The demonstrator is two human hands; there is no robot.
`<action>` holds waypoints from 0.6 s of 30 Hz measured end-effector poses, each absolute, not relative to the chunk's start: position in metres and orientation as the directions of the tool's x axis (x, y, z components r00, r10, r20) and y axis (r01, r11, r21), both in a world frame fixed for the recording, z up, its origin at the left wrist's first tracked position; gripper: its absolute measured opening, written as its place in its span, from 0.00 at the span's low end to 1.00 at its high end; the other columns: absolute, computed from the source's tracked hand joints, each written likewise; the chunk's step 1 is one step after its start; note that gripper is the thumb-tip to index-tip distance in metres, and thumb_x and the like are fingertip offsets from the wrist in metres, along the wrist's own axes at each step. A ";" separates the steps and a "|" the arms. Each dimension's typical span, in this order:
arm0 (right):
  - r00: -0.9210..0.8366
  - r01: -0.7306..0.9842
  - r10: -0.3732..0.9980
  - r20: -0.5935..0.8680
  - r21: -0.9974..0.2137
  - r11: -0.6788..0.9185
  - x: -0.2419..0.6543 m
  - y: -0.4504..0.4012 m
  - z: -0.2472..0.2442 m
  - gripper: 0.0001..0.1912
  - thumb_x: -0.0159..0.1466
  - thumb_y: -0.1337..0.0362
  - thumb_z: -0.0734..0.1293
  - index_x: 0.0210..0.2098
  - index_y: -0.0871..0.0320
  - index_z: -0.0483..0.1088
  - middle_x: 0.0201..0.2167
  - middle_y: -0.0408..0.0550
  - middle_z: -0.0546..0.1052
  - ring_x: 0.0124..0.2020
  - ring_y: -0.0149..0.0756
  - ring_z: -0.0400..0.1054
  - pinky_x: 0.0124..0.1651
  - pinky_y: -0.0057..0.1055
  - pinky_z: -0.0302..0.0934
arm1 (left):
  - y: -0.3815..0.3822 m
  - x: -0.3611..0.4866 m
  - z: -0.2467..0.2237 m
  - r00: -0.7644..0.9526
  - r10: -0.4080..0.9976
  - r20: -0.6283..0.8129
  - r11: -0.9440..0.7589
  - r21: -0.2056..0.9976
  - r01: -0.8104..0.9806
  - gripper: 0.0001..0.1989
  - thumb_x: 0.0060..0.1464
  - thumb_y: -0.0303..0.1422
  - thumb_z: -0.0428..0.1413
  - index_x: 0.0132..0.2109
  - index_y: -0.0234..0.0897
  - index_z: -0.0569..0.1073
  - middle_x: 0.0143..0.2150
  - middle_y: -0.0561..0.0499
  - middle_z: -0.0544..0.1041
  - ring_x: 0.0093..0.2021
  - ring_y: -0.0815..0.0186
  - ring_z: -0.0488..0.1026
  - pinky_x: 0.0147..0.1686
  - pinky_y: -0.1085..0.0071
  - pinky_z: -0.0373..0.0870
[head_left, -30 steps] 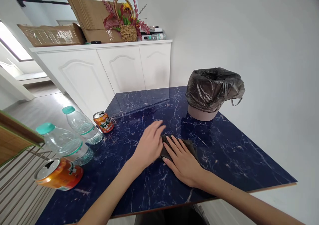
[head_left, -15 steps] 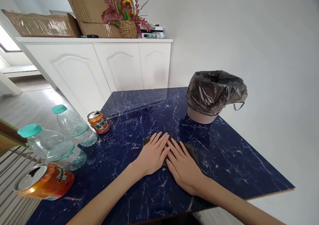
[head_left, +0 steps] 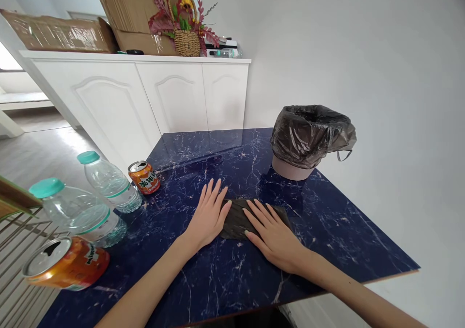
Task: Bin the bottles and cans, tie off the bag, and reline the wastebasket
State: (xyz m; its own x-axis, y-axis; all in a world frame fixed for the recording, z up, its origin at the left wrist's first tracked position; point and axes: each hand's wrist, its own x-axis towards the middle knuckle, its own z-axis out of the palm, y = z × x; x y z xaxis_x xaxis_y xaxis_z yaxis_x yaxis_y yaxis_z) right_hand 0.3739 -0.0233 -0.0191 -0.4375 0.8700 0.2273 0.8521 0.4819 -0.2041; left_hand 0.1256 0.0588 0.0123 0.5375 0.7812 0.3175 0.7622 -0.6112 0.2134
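A folded black plastic bag (head_left: 235, 219) lies flat on the dark blue marbled table (head_left: 225, 279). My left hand (head_left: 207, 216) rests at the bag's left edge, palm down with fingers stretched out. On the bag's right part lies my right hand (head_left: 271, 233), flat, its fingers slightly spread and covering some of the plastic. Neither hand grips anything. Beyond them, toward the right, stands a bin (head_left: 290, 168) lined with a black trash bag (head_left: 308, 139) whose rim hangs over the sides.
Along the table's left side stand two clear bottles with teal caps, a nearer bottle (head_left: 83, 214) and a farther bottle (head_left: 111, 185), plus a near orange can (head_left: 83, 265) and a far orange can (head_left: 145, 178). A white cabinet (head_left: 174, 95) holds boxes and a flower basket (head_left: 187, 42).
My left hand has slid left, away from my right hand, uncovering the middle of the folded bag. My right hand has shifted slightly and stays flat on the plastic.
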 end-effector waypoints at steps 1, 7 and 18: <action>-0.434 0.855 0.878 0.202 -0.213 0.472 0.381 -0.022 -0.019 0.34 0.82 0.47 0.51 0.82 0.50 0.45 0.83 0.46 0.44 0.83 0.49 0.37 0.82 0.59 0.43 | 0.060 0.125 0.011 0.508 0.807 0.302 -0.581 0.250 0.774 0.32 0.79 0.46 0.37 0.78 0.33 0.60 0.84 0.42 0.47 0.84 0.51 0.35 0.80 0.41 0.44; -0.369 0.882 0.914 0.169 -0.244 0.402 0.428 -0.021 -0.021 0.34 0.82 0.46 0.51 0.82 0.42 0.41 0.83 0.40 0.45 0.83 0.47 0.37 0.82 0.58 0.41 | 0.061 0.123 0.007 0.467 0.847 0.253 -0.529 0.333 0.780 0.33 0.78 0.50 0.38 0.77 0.36 0.62 0.83 0.41 0.49 0.83 0.48 0.36 0.79 0.39 0.46; -0.321 0.899 0.942 0.098 -0.281 0.336 0.487 -0.034 -0.022 0.35 0.82 0.45 0.52 0.82 0.42 0.37 0.83 0.43 0.41 0.83 0.48 0.33 0.82 0.59 0.38 | 0.061 0.124 0.006 0.477 0.847 0.236 -0.531 0.313 0.788 0.35 0.77 0.52 0.38 0.75 0.34 0.65 0.83 0.39 0.52 0.83 0.47 0.37 0.79 0.40 0.46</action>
